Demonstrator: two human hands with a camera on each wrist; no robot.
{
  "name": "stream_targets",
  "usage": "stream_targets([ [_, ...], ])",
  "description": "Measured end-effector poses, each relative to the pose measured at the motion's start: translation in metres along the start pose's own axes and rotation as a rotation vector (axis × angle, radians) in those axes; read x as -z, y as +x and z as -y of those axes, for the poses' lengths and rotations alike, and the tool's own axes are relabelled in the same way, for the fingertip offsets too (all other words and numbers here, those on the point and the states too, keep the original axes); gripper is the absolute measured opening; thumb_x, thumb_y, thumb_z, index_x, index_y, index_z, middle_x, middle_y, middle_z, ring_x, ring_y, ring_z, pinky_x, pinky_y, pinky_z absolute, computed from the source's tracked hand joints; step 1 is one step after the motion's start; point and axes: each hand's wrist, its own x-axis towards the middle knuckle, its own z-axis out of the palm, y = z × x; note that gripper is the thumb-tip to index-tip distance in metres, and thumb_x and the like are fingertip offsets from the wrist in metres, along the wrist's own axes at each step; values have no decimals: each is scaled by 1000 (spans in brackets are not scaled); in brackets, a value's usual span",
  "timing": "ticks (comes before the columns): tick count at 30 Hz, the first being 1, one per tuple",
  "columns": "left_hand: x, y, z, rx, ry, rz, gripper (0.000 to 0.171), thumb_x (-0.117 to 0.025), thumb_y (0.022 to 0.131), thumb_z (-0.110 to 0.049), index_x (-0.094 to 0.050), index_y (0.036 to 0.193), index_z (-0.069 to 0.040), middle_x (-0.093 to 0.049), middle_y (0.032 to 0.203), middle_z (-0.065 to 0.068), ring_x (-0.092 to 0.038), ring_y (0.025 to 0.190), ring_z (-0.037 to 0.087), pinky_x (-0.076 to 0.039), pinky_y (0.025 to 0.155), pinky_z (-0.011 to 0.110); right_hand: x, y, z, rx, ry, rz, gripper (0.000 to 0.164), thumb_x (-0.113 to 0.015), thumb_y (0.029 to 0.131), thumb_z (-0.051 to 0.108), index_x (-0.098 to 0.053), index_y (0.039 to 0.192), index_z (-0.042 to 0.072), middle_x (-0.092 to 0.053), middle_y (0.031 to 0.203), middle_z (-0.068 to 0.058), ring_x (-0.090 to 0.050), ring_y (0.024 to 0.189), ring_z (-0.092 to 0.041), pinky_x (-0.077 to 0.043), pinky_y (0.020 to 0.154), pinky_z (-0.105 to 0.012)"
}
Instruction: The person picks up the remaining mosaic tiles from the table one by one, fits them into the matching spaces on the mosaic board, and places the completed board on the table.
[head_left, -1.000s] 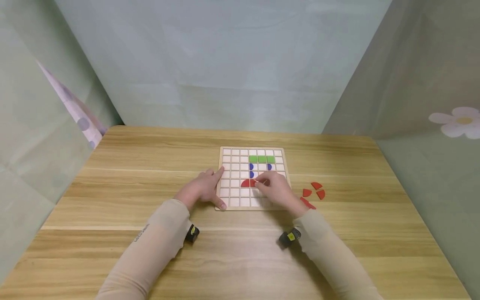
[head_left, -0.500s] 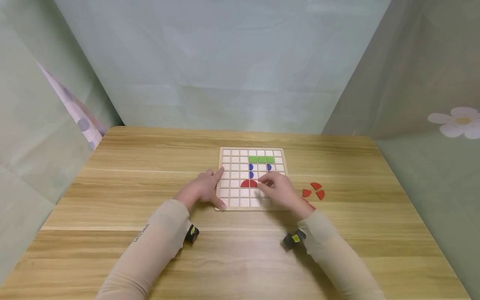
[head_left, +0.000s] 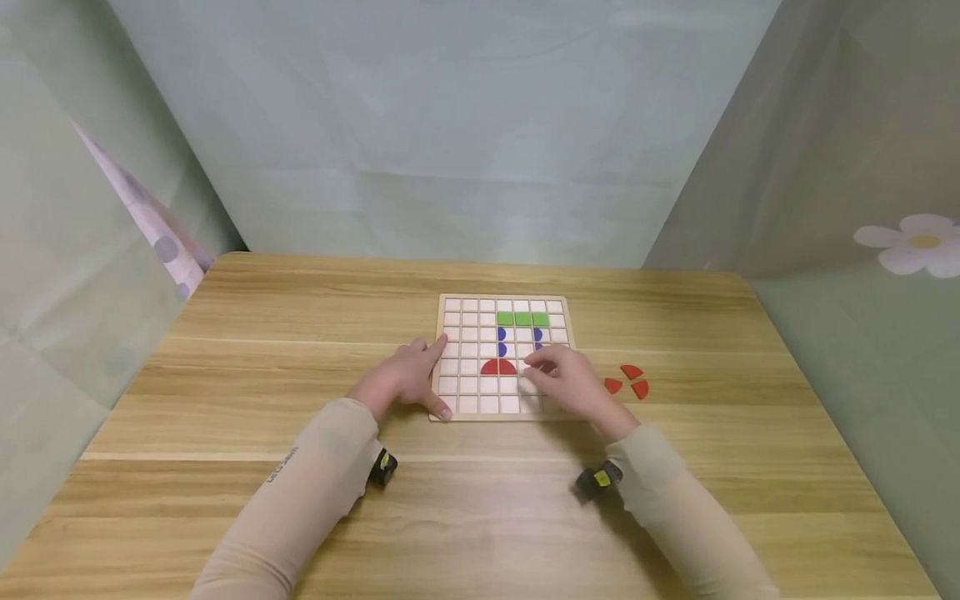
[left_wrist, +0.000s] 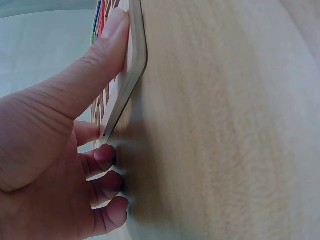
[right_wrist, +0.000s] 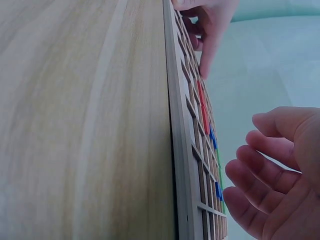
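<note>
A wooden grid board (head_left: 468,417) lies on the table. My left hand (head_left: 405,372) rests on its left side, thumb on the near-left corner and forefinger along the left edge. In the left wrist view the other fingers (left_wrist: 107,185) bend loosely beside the board. My right hand (head_left: 570,379) hovers over the board's right part; in the right wrist view its thumb and fingers (right_wrist: 260,170) are apart, holding nothing. Two red quarter-circle pieces (head_left: 507,367) sit side by side in neighbouring cells, just left of the right fingertips. Blue pieces (head_left: 502,334) and green squares (head_left: 522,318) fill cells farther back.
Three loose red quarter-circle pieces (head_left: 640,389) lie on the wooden table (head_left: 480,517) to the right of the board, close to the right wrist. A pale curtain (head_left: 450,150) hangs behind the table and at both sides.
My right hand has let go of the second red quarter-circle piece and moved right, away from it, uncovering more of the board. The left hand has stayed in place.
</note>
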Motion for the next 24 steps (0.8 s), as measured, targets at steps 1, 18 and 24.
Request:
stream_targets([
  [1, 0, 0, 0, 0, 0, 0, 132, -86, 54, -47, -7, 153, -12, -27, 147, 23, -32, 132, 43, -32, 108, 56, 1, 0, 0, 2, 2, 0, 23, -66, 88, 21, -68, 108, 10, -65, 101, -3, -59, 91, -17, -53, 75, -29],
  [18, 1, -1, -1, 3, -1, 4, 131, -86, 55, -47, -6, 153, -13, -27, 146, 23, -32, 132, 42, -33, 108, 56, 9, -5, -9, -37, -1, 3, 27, -64, 90, 25, -68, 111, 9, -66, 104, -5, -60, 95, -19, -53, 77, -30],
  [24, 0, -1, -1, -4, 9, 1, 132, -86, 55, -48, -7, 153, -12, -28, 146, 24, -33, 131, 42, -34, 107, 56, 12, -8, -13, -48, -9, -7, 27, -65, 89, 27, -68, 110, 10, -66, 107, -5, -60, 96, -20, -53, 81, -35],
])
